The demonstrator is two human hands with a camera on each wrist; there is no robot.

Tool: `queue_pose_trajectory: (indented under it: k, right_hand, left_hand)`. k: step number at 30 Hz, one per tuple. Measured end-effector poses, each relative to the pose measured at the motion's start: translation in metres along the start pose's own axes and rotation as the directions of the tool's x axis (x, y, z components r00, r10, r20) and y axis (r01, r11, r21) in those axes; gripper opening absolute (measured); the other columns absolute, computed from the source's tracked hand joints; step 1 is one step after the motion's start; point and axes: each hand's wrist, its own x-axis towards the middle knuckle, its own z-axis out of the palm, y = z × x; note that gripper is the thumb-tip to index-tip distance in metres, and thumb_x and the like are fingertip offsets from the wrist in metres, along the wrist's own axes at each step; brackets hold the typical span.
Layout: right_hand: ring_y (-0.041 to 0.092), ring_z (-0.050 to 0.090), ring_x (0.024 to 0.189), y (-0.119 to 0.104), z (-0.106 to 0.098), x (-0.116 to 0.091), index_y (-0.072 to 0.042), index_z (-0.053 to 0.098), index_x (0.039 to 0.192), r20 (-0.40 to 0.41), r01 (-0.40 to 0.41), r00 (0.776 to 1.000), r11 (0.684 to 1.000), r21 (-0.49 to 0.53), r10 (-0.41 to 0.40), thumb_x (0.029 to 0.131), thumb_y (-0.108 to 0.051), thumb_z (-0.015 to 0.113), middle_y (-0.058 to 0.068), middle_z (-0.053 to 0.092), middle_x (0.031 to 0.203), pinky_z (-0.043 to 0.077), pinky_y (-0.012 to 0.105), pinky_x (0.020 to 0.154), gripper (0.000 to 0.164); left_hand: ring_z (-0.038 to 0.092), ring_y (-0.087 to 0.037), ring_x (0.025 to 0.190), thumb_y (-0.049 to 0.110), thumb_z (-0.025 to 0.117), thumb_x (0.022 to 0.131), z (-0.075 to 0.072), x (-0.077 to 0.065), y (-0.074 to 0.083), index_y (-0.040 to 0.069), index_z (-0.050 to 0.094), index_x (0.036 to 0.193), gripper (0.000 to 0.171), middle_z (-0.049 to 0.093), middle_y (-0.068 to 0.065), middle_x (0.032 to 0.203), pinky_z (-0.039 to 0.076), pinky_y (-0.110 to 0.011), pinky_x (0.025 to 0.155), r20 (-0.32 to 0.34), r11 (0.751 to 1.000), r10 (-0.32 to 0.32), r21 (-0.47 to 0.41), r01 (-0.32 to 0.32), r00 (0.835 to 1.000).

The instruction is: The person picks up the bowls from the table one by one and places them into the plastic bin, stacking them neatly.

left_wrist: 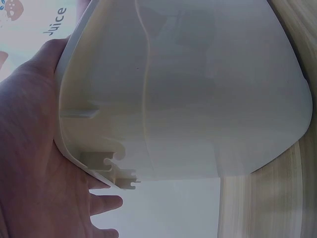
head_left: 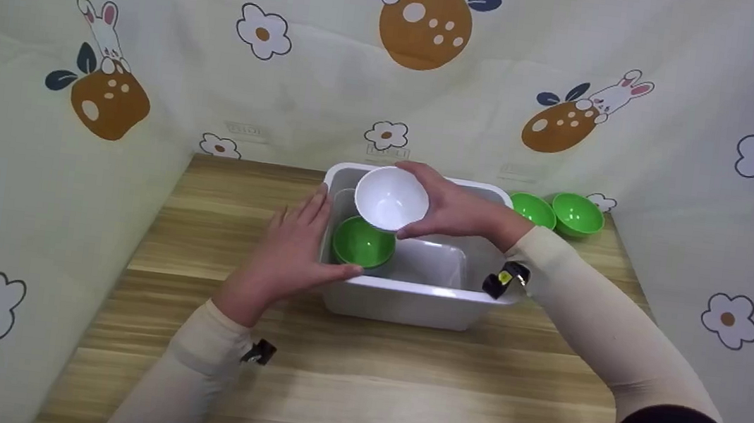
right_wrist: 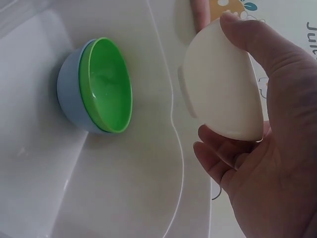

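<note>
My right hand [head_left: 452,206] grips a white bowl [head_left: 391,199] by its side, thumb and fingers around the rim, over the left half of a white plastic bin [head_left: 411,288]. The right wrist view shows the white bowl [right_wrist: 223,84] tilted, its base towards the bin. Inside the bin, a green bowl [right_wrist: 110,84] sits nested in a light blue bowl [right_wrist: 72,94]; the head view shows mostly the green bowl [head_left: 364,242]. My left hand [head_left: 291,248] rests against the bin's left end with straight fingers, thumb along the front rim.
Two green bowls [head_left: 577,215] stand side by side on the wooden table [head_left: 356,394], behind and right of the bin, one partly hidden by the bin and right arm. A patterned cloth [head_left: 320,91] hangs at the back and both sides.
</note>
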Motion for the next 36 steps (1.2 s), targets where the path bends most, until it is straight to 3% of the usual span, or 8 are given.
queue_pose_trajectory:
  k: [9, 16, 27, 36]
  right_hand:
    - [0.022, 0.053, 0.14, 0.001, 0.0, 0.011, -0.023, 0.031, 0.172, 0.023, 0.042, 0.999, 0.999, 0.0, -0.042, 0.08, -0.047, 0.099, 0.002, 0.047, 0.16, 0.049, 0.051, 0.117, 0.117]
    - [0.019, 0.054, 0.139, 0.006, 0.007, 0.022, -0.026, 0.029, 0.172, 0.083, 0.034, 0.996, 0.999, -0.042, -0.031, 0.079, -0.058, 0.097, -0.001, 0.048, 0.16, 0.05, 0.049, 0.117, 0.119]
    - [0.024, 0.057, 0.135, 0.02, 0.024, 0.033, -0.012, 0.038, 0.165, 0.1, 0.129, 0.987, 0.992, -0.001, -0.129, 0.084, -0.041, 0.097, 0.007, 0.056, 0.151, 0.049, 0.049, 0.116, 0.104]
    - [0.02, 0.061, 0.127, 0.025, 0.034, 0.037, -0.017, 0.04, 0.163, 0.107, 0.084, 0.992, 0.987, -0.135, -0.07, 0.081, -0.062, 0.094, 0.002, 0.058, 0.144, 0.055, 0.046, 0.109, 0.107]
  left_hand:
    - [0.009, -0.039, 0.17, 0.083, 0.072, 0.087, 0.0, 0.0, -0.002, 0.0, 0.018, 0.176, 0.133, 0.008, -0.018, 0.185, 0.007, -0.074, 0.131, -0.015, 1.0, 0.004, -0.015, -0.004, 1.0]
    - [0.01, -0.039, 0.17, 0.098, 0.059, 0.082, 0.001, 0.0, -0.002, 0.004, 0.016, 0.177, 0.141, 0.008, -0.016, 0.185, 0.008, -0.072, 0.132, -0.009, 1.0, -0.001, -0.001, 0.001, 1.0]
    - [0.012, -0.038, 0.17, 0.098, 0.063, 0.08, 0.001, 0.002, -0.001, 0.005, 0.014, 0.177, 0.143, 0.008, -0.016, 0.185, 0.008, -0.073, 0.131, -0.004, 1.0, -0.008, -0.029, 0.007, 1.0]
    - [0.011, -0.037, 0.17, 0.093, 0.066, 0.082, 0.002, 0.002, 0.0, 0.005, 0.015, 0.177, 0.139, 0.007, -0.014, 0.186, 0.008, -0.073, 0.131, 0.005, 0.999, -0.02, -0.028, 0.02, 1.0]
